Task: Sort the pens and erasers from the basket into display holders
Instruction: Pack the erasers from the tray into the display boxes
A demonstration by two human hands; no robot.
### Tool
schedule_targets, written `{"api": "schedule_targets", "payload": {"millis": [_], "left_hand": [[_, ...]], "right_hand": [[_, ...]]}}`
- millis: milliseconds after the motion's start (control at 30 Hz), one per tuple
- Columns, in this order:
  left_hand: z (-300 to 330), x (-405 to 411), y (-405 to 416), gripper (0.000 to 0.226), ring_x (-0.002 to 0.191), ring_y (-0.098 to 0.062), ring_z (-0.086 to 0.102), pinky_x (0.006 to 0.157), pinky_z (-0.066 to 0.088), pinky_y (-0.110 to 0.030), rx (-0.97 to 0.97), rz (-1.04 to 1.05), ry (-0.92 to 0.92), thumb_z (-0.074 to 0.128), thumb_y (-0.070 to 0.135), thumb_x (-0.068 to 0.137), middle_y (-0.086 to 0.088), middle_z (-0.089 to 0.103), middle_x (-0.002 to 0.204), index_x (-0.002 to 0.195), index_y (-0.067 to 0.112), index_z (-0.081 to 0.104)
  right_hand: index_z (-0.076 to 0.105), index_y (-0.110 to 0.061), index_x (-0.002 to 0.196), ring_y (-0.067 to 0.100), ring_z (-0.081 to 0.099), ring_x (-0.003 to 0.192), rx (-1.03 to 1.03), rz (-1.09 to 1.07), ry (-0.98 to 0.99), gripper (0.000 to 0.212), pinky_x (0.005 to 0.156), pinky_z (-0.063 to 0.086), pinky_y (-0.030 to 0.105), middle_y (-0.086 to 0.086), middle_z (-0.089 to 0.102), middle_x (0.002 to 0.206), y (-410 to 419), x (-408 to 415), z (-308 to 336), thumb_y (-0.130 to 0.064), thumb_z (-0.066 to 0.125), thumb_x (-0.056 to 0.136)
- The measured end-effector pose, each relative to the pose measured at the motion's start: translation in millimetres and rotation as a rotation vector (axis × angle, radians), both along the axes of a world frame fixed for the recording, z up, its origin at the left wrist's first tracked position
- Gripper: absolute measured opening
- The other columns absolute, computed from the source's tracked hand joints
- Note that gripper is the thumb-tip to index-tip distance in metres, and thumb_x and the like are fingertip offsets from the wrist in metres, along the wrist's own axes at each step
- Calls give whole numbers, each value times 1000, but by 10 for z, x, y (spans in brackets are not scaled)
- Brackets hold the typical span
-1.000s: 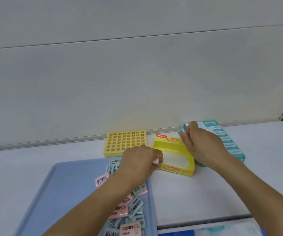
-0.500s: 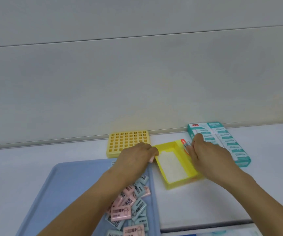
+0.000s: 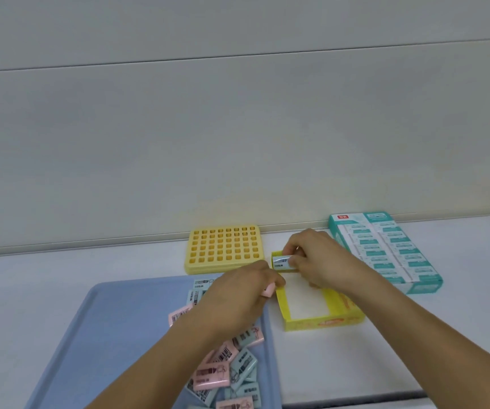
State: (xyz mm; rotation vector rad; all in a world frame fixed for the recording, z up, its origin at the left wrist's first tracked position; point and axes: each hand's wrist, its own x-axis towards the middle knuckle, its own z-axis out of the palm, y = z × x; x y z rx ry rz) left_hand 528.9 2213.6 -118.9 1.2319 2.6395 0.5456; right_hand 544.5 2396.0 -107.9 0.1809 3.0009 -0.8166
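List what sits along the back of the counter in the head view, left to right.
Yellow grid holder → blue eraser pinched by the right hand at the far end of the yellow box → teal eraser box.

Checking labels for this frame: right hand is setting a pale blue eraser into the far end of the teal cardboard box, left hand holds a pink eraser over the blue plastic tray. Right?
Not quite. The head view shows the right hand setting the pale blue eraser into the far end of the open yellow cardboard box, not the teal cardboard box, which sits untouched to its right. The left hand does hold a pink eraser at the edge of the blue plastic tray.
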Motion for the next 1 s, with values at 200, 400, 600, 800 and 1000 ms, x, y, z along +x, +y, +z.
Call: {"api": "schedule_targets", "payload": {"millis": [200,400,600,800,1000], "left_hand": [[-31,-26,-21,52,112,-17,53,90,44,-36,23,-7,5,42,-3,94,1,56,120,136,24,56],[-33,-43,-25,60,111,-18,52,90,44,-38,34,-17,-9,42,-9,87,0,57,117,136,22,55],[-34,-39,-30,58,111,-19,53,90,44,-38,36,-22,-2,41,-7,91,0,56,119,138,24,54],[-28,-1,-3,49,104,-20,53,86,45,-41,29,-20,25,41,0,95,-1,57,111,132,27,58],[-37,1,3,44,99,-21,53,82,45,-40,25,-15,42,41,3,95,-1,56,106,127,25,61]], "right_hand": [[60,-16,87,26,63,82,-26,-97,49,6,77,54,40,3,63,85,-47,-51,-69,-10,60,86],[68,-19,90,23,61,87,130,-108,166,9,77,47,33,1,68,88,-94,-46,-165,-18,60,88],[65,-20,108,21,59,97,293,-31,153,19,77,45,32,1,67,105,-145,-16,-167,-24,51,96],[55,-16,104,21,54,94,311,29,126,13,76,48,35,3,54,105,-172,50,-145,-22,55,92],[57,-23,109,21,55,100,365,154,90,18,71,45,32,0,55,104,-151,45,-115,-26,51,92]]}}
